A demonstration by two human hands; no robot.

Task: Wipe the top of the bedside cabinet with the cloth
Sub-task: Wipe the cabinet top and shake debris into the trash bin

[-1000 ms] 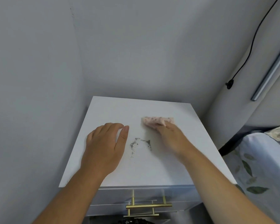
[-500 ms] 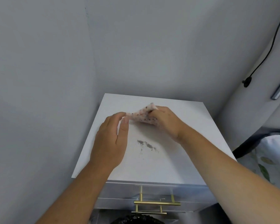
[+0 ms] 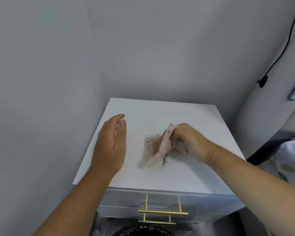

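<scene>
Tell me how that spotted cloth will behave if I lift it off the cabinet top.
Probably floppy: the cloth folds and droops from the right hand with no stiffness. Likely light, since a loose grip bunches it easily. It may drop some of the grey dirt beside it.

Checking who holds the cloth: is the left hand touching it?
Apart. The head view shows bare cabinet top between the left hand and the cloth, which the right hand grips.
</scene>
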